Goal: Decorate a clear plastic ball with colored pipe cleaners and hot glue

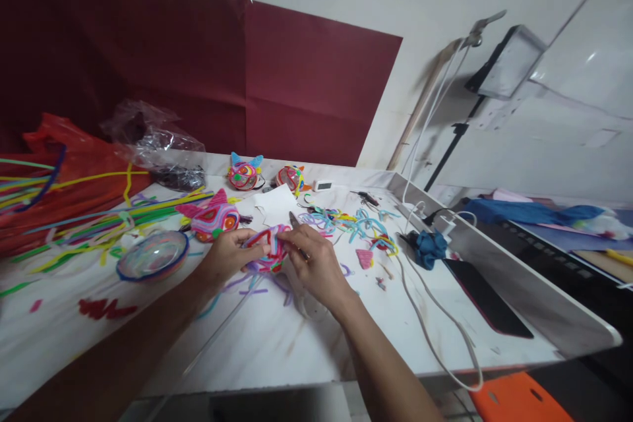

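My left hand (231, 254) is closed on the left side of a round craft piece (270, 256) covered in coiled red, pink and purple pipe cleaners. My right hand (314, 260) reaches its right side, fingers bent around a slim dark tool (295, 220) whose tip points up; its kind is not clear. The craft piece is held above the table, partly hidden by my fingers. Close behind my left hand sits a pink cat-eared pipe-cleaner figure (213, 217). A clear bowl-like shell (154, 256) with a blue rim lies to the left.
Bundles of colored pipe cleaners (148, 221) and a red plastic bag (74, 178) lie at left. Two finished-looking figures (243, 173) stand at the back. Pipe-cleaner scraps (363, 223), a cable (425, 323), a teal scrunchie (429, 249) and a black phone-like slab (487, 297) are at right.
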Action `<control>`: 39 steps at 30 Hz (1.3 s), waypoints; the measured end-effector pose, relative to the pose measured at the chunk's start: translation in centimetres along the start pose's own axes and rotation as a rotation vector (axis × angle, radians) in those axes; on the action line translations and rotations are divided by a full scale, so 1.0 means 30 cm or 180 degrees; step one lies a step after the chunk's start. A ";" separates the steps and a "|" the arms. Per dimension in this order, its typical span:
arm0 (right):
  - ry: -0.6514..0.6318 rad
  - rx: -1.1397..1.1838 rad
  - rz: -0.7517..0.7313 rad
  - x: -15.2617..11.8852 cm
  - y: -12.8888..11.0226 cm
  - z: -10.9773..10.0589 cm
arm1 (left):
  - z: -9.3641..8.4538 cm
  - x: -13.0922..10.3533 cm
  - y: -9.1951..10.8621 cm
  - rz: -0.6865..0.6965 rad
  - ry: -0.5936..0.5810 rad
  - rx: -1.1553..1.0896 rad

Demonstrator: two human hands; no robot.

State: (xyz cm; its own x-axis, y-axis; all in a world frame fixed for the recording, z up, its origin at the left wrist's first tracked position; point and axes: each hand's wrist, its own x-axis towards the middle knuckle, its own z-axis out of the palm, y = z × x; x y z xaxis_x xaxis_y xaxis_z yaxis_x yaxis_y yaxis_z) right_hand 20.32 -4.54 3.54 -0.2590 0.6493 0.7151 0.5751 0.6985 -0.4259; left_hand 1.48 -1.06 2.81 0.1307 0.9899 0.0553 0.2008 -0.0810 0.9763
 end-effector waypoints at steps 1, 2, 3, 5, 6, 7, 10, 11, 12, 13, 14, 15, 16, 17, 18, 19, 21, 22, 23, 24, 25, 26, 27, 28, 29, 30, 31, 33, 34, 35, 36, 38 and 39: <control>0.0016 0.0044 0.0056 -0.002 0.001 0.001 | 0.000 -0.001 0.002 -0.0008 0.0015 -0.0015; 0.0039 0.0092 0.0121 -0.006 0.004 0.002 | 0.000 -0.002 0.005 -0.0006 0.0038 -0.0032; 0.0077 0.0140 0.0203 -0.013 0.009 0.002 | 0.001 -0.003 0.009 0.0005 0.0075 -0.0055; 0.0201 0.0212 0.0341 -0.035 0.028 -0.002 | 0.001 -0.005 0.018 0.0013 0.0164 -0.0125; 0.0259 0.0220 0.0427 -0.050 0.042 -0.007 | 0.001 -0.005 0.023 0.0000 0.0217 -0.0172; 0.0309 0.0201 0.0528 -0.068 0.058 -0.014 | 0.001 -0.005 0.027 -0.0014 0.0266 -0.0233; 0.0257 -0.0046 0.0894 -0.132 0.107 -0.049 | -0.001 -0.001 0.033 -0.0033 0.0393 -0.0414; 0.0133 -0.0204 0.1003 -0.155 0.119 -0.064 | -0.002 0.002 0.032 -0.0018 0.0424 -0.0454; -0.0006 -0.0361 0.1095 -0.177 0.127 -0.079 | -0.003 0.005 0.030 -0.0003 0.0444 -0.0479; -0.0144 -0.0491 0.1163 -0.197 0.132 -0.094 | -0.004 0.009 0.027 0.0012 0.0453 -0.0501; -0.0312 -0.0608 0.1221 -0.215 0.132 -0.106 | -0.004 0.013 0.023 0.0027 0.0472 -0.0518; -0.0488 -0.0712 0.1279 -0.230 0.130 -0.115 | -0.005 0.018 0.019 0.0028 0.0471 -0.0541; -0.0654 -0.0801 0.1337 -0.242 0.125 -0.123 | -0.005 0.022 0.015 0.0024 0.0470 -0.0561; -0.0811 -0.0886 0.1398 -0.252 0.120 -0.128 | -0.005 0.026 0.010 0.0011 0.0466 -0.0573; -0.0956 -0.0983 0.1463 -0.259 0.115 -0.132 | -0.005 0.031 0.007 -0.0005 0.0456 -0.0582; -0.1061 -0.1080 0.1531 -0.264 0.111 -0.137 | -0.006 0.035 0.003 -0.0017 0.0455 -0.0590; -0.1084 -0.1250 0.1680 -0.271 0.105 -0.153 | -0.007 0.043 -0.004 -0.0047 0.0461 -0.0603; -0.1058 -0.1342 0.1761 -0.273 0.102 -0.165 | -0.007 0.048 -0.008 -0.0064 0.0482 -0.0605; -0.1028 -0.1437 0.1842 -0.274 0.100 -0.180 | -0.007 0.052 -0.012 -0.0085 0.0508 -0.0603; -0.1003 -0.1525 0.1910 -0.273 0.097 -0.195 | -0.007 0.056 -0.017 -0.0104 0.0534 -0.0603; -0.1000 -0.1593 0.1958 -0.269 0.094 -0.208 | -0.006 0.060 -0.022 -0.0117 0.0569 -0.0596; -0.1024 -0.1637 0.1980 -0.262 0.091 -0.217 | -0.006 0.063 -0.027 -0.0119 0.0601 -0.0588; -0.1078 -0.1649 0.1975 -0.251 0.089 -0.219 | -0.005 0.065 -0.032 -0.0109 0.0627 -0.0579; -0.1159 -0.1633 0.1947 -0.236 0.089 -0.213 | -0.004 0.067 -0.037 -0.0090 0.0630 -0.0569; -0.1256 -0.1597 0.1906 -0.218 0.090 -0.199 | -0.004 0.068 -0.041 -0.0071 0.0628 -0.0552; -0.1367 -0.1544 0.1856 -0.197 0.093 -0.178 | -0.004 0.068 -0.044 -0.0051 0.0628 -0.0532; -0.1467 -0.1506 0.1817 -0.174 0.098 -0.150 | -0.004 0.068 -0.046 -0.0034 0.0623 -0.0522; -0.1627 -0.1509 0.1808 -0.127 0.114 -0.088 | -0.004 0.068 -0.046 -0.0047 0.0647 -0.0542; -0.1706 -0.1536 0.1835 -0.105 0.124 -0.058 | -0.004 0.068 -0.044 -0.0069 0.0674 -0.0559; -0.1777 -0.1573 0.1878 -0.085 0.133 -0.032 | -0.004 0.068 -0.040 -0.0094 0.0704 -0.0576; -0.1841 -0.1621 0.1934 -0.066 0.142 -0.011 | -0.004 0.067 -0.035 -0.0112 0.0723 -0.0591; -0.1957 -0.1720 0.2056 -0.037 0.158 0.015 | -0.002 0.066 -0.025 -0.0123 0.0753 -0.0601; -0.2013 -0.1764 0.2110 -0.026 0.163 0.022 | -0.001 0.065 -0.021 -0.0117 0.0755 -0.0604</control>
State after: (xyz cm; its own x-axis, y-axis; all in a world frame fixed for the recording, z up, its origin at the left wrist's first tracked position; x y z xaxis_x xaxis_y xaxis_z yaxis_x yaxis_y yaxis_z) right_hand 22.82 -1.42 0.54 -0.0291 0.9983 -0.0513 0.9798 0.0184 -0.1991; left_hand 1.58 0.90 2.31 -0.1083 0.9931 0.0447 0.0134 -0.0435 0.9990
